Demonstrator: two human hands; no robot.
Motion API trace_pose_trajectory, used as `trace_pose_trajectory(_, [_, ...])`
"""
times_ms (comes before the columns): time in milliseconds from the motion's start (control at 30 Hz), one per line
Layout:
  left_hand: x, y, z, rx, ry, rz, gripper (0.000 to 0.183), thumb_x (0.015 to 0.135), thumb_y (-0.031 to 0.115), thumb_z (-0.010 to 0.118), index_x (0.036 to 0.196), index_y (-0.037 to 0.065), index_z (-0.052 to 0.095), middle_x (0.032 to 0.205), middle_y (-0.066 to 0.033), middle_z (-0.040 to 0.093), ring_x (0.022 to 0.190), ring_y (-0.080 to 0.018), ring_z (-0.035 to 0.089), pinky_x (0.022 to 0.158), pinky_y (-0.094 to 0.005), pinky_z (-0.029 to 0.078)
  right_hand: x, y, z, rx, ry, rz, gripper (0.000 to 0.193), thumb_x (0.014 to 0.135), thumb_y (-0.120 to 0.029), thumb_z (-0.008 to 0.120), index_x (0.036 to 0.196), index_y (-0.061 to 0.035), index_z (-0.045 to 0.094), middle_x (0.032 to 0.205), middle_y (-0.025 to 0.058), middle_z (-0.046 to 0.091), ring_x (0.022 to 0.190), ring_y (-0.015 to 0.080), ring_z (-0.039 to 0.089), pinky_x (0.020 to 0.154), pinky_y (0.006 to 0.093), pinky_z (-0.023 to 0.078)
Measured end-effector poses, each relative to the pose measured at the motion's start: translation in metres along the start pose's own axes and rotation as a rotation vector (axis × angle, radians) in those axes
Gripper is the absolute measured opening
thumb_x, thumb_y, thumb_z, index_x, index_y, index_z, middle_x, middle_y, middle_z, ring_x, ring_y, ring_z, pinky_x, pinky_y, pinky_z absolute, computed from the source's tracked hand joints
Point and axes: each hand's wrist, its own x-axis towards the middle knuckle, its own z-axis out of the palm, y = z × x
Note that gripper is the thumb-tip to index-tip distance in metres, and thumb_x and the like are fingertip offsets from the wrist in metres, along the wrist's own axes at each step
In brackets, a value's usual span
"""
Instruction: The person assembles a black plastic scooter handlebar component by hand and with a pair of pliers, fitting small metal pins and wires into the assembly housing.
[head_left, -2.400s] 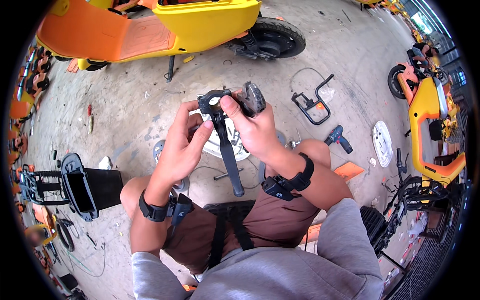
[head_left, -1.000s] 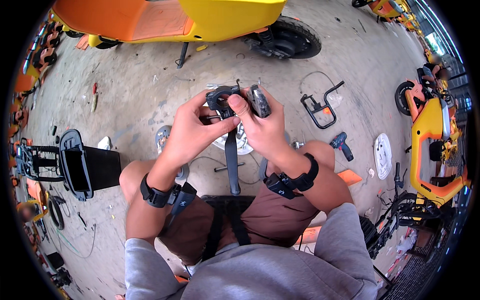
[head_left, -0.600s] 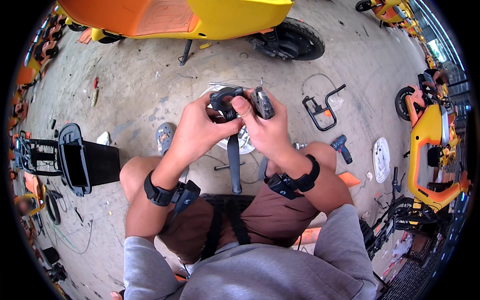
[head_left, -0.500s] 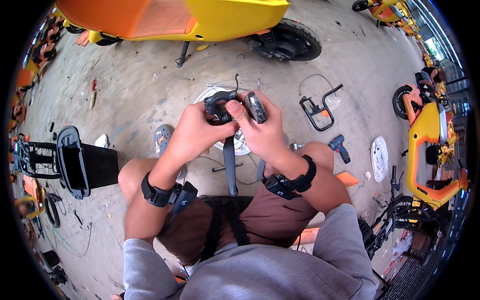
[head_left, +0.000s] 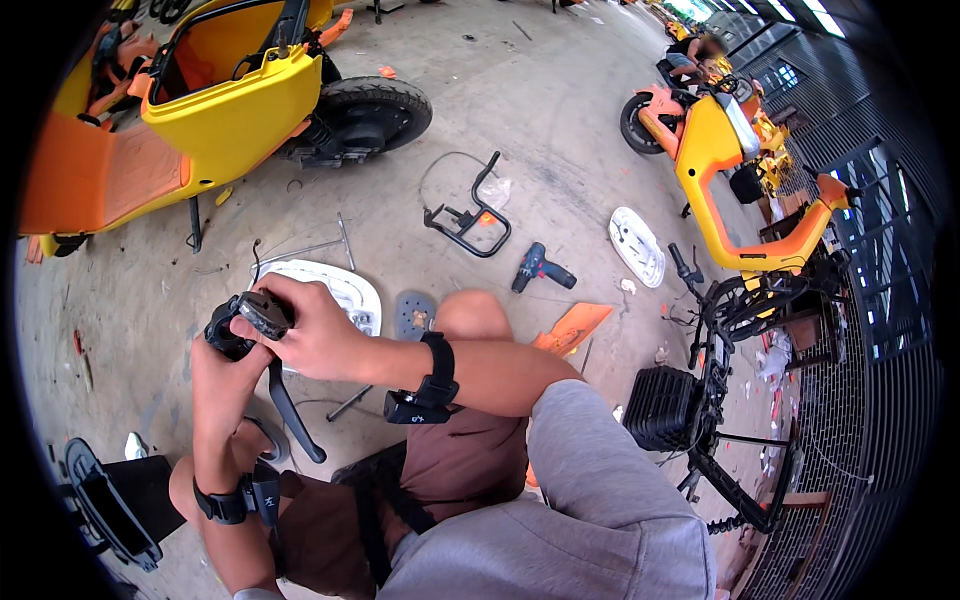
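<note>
A black brake lever (head_left: 291, 412) with a round clamp at its upper end is gripped in my left hand (head_left: 222, 380), the blade hanging down to the right. My right hand (head_left: 318, 325) is closed on a dark oblong part (head_left: 265, 316) with a scuffed grey face, its thumb close against the clamp. Whether that part is joined to the lever, I cannot tell. Both hands are together over a white plastic tray (head_left: 368, 298) on the floor, which holds small metal parts.
Right of the tray lie a black tubular frame (head_left: 488, 235), a cordless drill (head_left: 540, 268) and an orange panel (head_left: 573, 328). A second white tray (head_left: 637, 247) is farther right. Yellow scooters (head_left: 225, 110) stand around, and a black bin (head_left: 120, 500) is at lower left. Another person (head_left: 690, 58) sits far off.
The view has swung to the right, so my hands now appear farther left. Both still grip the same parts, close together.
</note>
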Motion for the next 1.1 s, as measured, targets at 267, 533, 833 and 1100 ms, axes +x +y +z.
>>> trace_pose_trajectory(267, [0.003, -0.012, -0.002, -0.054, 0.064, 0.090, 0.018, 0.076, 0.003, 0.071, 0.089, -0.003, 0.061, 0.079, 0.0031, 0.059, 0.072, -0.0036, 0.051, 0.062, -0.0218, 0.044, -0.001, 0.006, 0.005, 0.033, -0.019, 0.004, 0.030, 0.085, -0.023, 0.077, 0.090, 0.0004, 0.059, 0.066, 0.0049, 0.057, 0.062, 0.0088, 0.049, 0.055, 0.0275, 0.042])
trace_pose_trajectory(533, [0.003, -0.021, -0.003, -0.120, 0.093, 0.119, 0.018, 0.078, 0.003, 0.071, 0.092, -0.001, 0.062, 0.083, 0.0023, 0.061, 0.075, -0.0043, 0.053, 0.065, -0.0218, 0.045, 0.002, -0.002, 0.002, 0.012, -0.033, 0.010, 0.031, 0.084, -0.023, 0.078, 0.091, 0.0017, 0.060, 0.067, 0.0052, 0.058, 0.064, 0.0084, 0.052, 0.057, 0.0272, 0.043])
trace_pose_trajectory(833, [0.002, -0.012, -0.011, -0.051, 0.050, -0.059, 0.021, 0.078, 0.001, 0.070, 0.097, -0.002, 0.061, 0.085, -0.0005, 0.063, 0.075, -0.0067, 0.057, 0.066, -0.0226, 0.048, 0.004, 0.002, 0.000, -0.018, -0.050, 0.000, 0.036, 0.081, -0.025, 0.080, 0.096, 0.0027, 0.062, 0.072, 0.0067, 0.062, 0.069, 0.0082, 0.053, 0.060, 0.0278, 0.046])
trace_pose_trajectory(1100, [0.005, -0.038, -0.013, -0.160, 0.124, 0.178, 0.021, 0.083, 0.001, 0.061, 0.103, -0.003, 0.062, 0.091, -0.0035, 0.066, 0.077, -0.0079, 0.059, 0.069, -0.0247, 0.050, 0.005, -0.001, -0.004, -0.039, -0.106, -0.043, 0.055, 0.072, -0.025, 0.087, 0.113, 0.0040, 0.063, 0.091, 0.0111, 0.067, 0.080, 0.0102, 0.060, 0.076, 0.0262, 0.051])
